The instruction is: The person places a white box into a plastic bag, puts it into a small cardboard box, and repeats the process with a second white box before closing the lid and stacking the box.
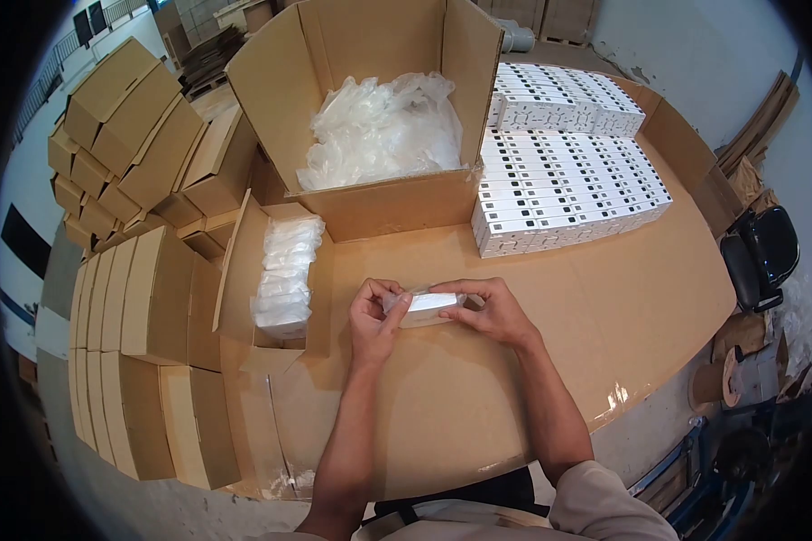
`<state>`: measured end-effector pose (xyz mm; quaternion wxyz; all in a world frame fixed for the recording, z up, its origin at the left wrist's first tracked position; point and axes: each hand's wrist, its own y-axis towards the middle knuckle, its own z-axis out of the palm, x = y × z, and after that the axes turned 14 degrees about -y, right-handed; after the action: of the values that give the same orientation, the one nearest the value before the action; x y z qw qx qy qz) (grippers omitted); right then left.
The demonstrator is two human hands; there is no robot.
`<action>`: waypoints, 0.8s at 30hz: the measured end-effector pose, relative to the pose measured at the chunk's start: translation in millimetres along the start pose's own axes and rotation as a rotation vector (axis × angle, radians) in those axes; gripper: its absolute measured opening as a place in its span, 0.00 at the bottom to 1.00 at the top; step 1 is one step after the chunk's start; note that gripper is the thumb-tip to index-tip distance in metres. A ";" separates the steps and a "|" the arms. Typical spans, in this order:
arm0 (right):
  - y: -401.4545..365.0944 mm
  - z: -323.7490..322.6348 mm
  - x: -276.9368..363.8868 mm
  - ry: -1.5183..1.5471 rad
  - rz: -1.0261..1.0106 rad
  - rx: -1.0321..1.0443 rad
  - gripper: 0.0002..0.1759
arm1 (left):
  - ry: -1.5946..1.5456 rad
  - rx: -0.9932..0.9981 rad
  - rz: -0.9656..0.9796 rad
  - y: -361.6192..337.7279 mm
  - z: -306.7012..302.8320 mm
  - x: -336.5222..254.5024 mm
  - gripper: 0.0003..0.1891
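Between my two hands, a white box-shaped item in a clear plastic bag (431, 303) is held just above the cardboard-covered table. My left hand (375, 311) grips its left end, fingers bent round the plastic. At the right end, the thumb and fingers of my right hand (492, 309) pinch it. To the left stands an open carton (319, 316) with a row of plastic-wrapped items (287, 275) inside. Stacked white box-shaped units (568, 194) with dark square marks lie at the back right.
A large open cardboard box (388, 212) full of clear plastic bags (379, 131) stands at the back. Folded-looking brown cartons (144, 352) are piled at the left, with more cartons (135, 135) behind. A black chair (762, 257) is beyond the table's right edge.
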<state>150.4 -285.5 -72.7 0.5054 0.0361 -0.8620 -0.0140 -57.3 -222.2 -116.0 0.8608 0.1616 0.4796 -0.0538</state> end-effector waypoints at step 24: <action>4.9 2.4 -15.7 -0.037 -0.017 -0.190 0.14 | 0.797 0.107 0.679 -10.1 21.8 -22.7 0.10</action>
<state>155.7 -279.5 -87.2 0.4904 -0.0048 -0.8656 -0.1005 -54.2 -240.3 -88.5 0.5712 0.3596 0.6869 0.2694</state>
